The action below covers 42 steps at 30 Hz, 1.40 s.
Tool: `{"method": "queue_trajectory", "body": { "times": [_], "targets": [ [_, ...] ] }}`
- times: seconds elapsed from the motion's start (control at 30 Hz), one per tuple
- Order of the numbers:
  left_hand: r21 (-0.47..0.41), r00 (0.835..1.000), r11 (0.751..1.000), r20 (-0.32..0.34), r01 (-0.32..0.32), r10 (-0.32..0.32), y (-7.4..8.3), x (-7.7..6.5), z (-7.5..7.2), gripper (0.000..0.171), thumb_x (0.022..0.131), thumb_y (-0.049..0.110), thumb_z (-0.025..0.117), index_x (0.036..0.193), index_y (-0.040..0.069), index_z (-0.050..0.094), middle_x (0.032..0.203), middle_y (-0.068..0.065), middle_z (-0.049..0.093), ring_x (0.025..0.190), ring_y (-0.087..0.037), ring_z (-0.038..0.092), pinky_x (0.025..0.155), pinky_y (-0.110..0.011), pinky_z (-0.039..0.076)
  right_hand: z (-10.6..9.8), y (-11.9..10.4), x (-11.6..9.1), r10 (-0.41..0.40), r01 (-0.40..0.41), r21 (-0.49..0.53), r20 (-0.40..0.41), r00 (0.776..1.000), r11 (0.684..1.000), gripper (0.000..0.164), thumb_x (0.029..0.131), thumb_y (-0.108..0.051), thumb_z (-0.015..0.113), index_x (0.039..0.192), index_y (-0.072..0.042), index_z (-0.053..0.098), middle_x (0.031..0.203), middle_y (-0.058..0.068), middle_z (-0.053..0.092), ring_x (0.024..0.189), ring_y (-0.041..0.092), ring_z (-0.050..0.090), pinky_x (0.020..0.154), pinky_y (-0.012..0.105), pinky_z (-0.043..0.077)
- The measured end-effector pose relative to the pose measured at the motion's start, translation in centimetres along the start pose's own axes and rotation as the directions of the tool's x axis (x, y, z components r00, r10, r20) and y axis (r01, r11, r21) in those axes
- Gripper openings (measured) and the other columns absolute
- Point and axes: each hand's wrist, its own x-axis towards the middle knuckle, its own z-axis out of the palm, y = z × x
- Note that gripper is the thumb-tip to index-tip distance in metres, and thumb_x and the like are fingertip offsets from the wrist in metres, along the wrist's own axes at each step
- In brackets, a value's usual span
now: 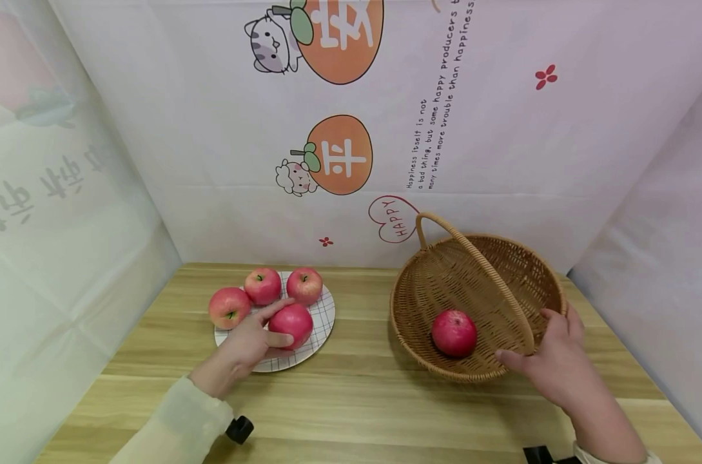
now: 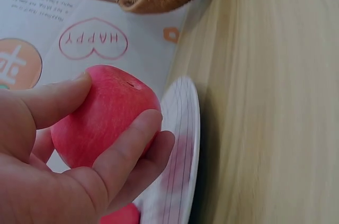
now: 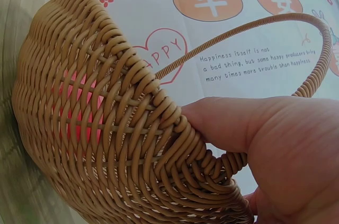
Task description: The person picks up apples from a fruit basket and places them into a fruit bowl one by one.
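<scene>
My left hand (image 1: 247, 345) grips a red apple (image 2: 106, 115) with the thumb on one side and fingers round the other, over the plate (image 2: 183, 144). In the head view three more apples lie at the plate's back and left: one apple (image 1: 230, 308) at the left edge, another apple (image 1: 263, 286) behind, and a third apple (image 1: 305, 286) at the back right. The wicker basket (image 1: 411, 309) stands to the right, and my right hand (image 1: 565, 361) holds its right rim near the foot of the handle. One apple (image 1: 454, 333) lies inside the basket.
The basket's arched handle (image 1: 478, 258) rises across its opening. A wooden table (image 1: 351, 412) bears the plate and basket. Behind it hangs a printed white sheet (image 1: 211, 129), with more white sheets (image 1: 664, 258) at both sides.
</scene>
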Motion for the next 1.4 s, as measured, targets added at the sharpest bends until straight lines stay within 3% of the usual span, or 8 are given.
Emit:
{"method": "queue_trajectory", "body": {
  "times": [0.23, 0.47, 0.67, 0.8, 0.93, 1.1, 1.23, 1.4],
  "targets": [
    [-0.024, 0.999, 0.999, -0.040, 0.022, -0.023, -0.3, -0.8, -1.9, 0.078, 0.086, -0.013, 0.068, 0.153, 0.017, 0.042, 0.152, -0.020, 0.021, 0.127, -0.046, 0.037, 0.089, -0.053, 0.053, 0.1, 0.1, 0.0, -0.011, 0.011, 0.002, -0.011, 1.000, 1.000, 0.115, 0.080, -0.037, 0.085, 0.142, 0.024, 0.010, 0.152, 0.038, -0.019, 0.133, 0.064, 0.007, 0.095, 0.078, 0.028],
    [-0.022, 0.997, 0.999, -0.076, 0.031, -0.033, -0.6, -1.0, -2.7, 0.080, 0.088, -0.008, 0.070, 0.155, 0.019, 0.036, 0.151, -0.022, 0.021, 0.127, -0.046, 0.037, 0.088, -0.051, 0.054, 0.0, 0.2, 0.1, -0.007, 0.007, -0.007, -0.003, 1.000, 1.000, 0.118, 0.080, -0.040, 0.084, 0.143, 0.024, 0.008, 0.152, 0.038, -0.020, 0.133, 0.064, 0.005, 0.096, 0.078, 0.027],
    [-0.019, 0.998, 0.999, -0.052, 0.035, -0.036, -0.5, -1.2, -3.2, 0.080, 0.090, -0.009, 0.065, 0.157, 0.019, 0.032, 0.152, -0.024, 0.020, 0.125, -0.046, 0.038, 0.089, -0.052, 0.054, 0.2, 0.2, -0.1, -0.012, 0.012, -0.008, -0.017, 1.000, 1.000, 0.117, 0.079, -0.040, 0.085, 0.142, 0.024, 0.011, 0.152, 0.038, -0.018, 0.131, 0.066, 0.011, 0.093, 0.078, 0.030],
    [-0.040, 0.999, 0.998, -0.012, 0.044, -0.044, -0.3, -1.4, -3.5, 0.082, 0.091, -0.012, 0.060, 0.159, 0.018, 0.026, 0.152, -0.025, 0.016, 0.124, -0.046, 0.038, 0.091, -0.053, 0.053, 0.2, 0.3, -0.2, -0.011, 0.011, 0.000, -0.006, 1.000, 1.000, 0.119, 0.079, -0.044, 0.084, 0.143, 0.024, 0.010, 0.152, 0.037, -0.022, 0.133, 0.065, 0.006, 0.094, 0.078, 0.028],
    [-0.018, 0.999, 0.999, -0.004, 0.038, -0.039, -0.4, -1.6, -3.7, 0.081, 0.093, -0.009, 0.061, 0.160, 0.018, 0.024, 0.152, -0.027, 0.017, 0.118, -0.044, 0.047, 0.088, -0.053, 0.054, 0.2, 0.3, -0.1, -0.007, 0.007, 0.000, 0.002, 1.000, 1.000, 0.119, 0.080, -0.044, 0.084, 0.144, 0.023, 0.009, 0.152, 0.036, -0.024, 0.133, 0.066, 0.006, 0.095, 0.079, 0.027],
    [0.031, 1.000, 0.999, -0.026, 0.017, -0.016, -0.7, -1.5, -3.7, 0.079, 0.095, -0.002, 0.064, 0.160, 0.019, 0.024, 0.149, -0.028, 0.023, 0.098, -0.038, 0.063, 0.081, -0.052, 0.057, 0.1, 0.2, -0.1, -0.009, 0.009, 0.001, -0.005, 1.000, 1.000, 0.117, 0.080, -0.041, 0.084, 0.143, 0.023, 0.010, 0.152, 0.036, -0.023, 0.132, 0.066, 0.009, 0.095, 0.078, 0.027],
    [0.048, 0.999, 0.999, -0.044, 0.002, 0.000, -1.0, -1.5, -3.6, 0.078, 0.095, 0.000, 0.065, 0.160, 0.018, 0.024, 0.146, -0.029, 0.027, 0.086, -0.035, 0.066, 0.076, -0.049, 0.059, 0.2, 0.2, -0.2, -0.015, 0.015, -0.003, -0.010, 1.000, 1.000, 0.117, 0.080, -0.042, 0.084, 0.143, 0.023, 0.011, 0.153, 0.036, -0.021, 0.133, 0.065, 0.008, 0.095, 0.078, 0.027],
    [0.030, 0.999, 1.000, -0.052, -0.001, 0.003, -1.2, -1.5, -3.7, 0.080, 0.095, 0.001, 0.065, 0.160, 0.017, 0.021, 0.146, -0.028, 0.030, 0.086, -0.036, 0.066, 0.075, -0.050, 0.059, 0.2, 0.2, -0.3, -0.012, 0.012, -0.001, -0.007, 1.000, 1.000, 0.117, 0.079, -0.043, 0.084, 0.143, 0.024, 0.011, 0.153, 0.036, -0.021, 0.133, 0.065, 0.007, 0.095, 0.078, 0.028]
  ]
}}
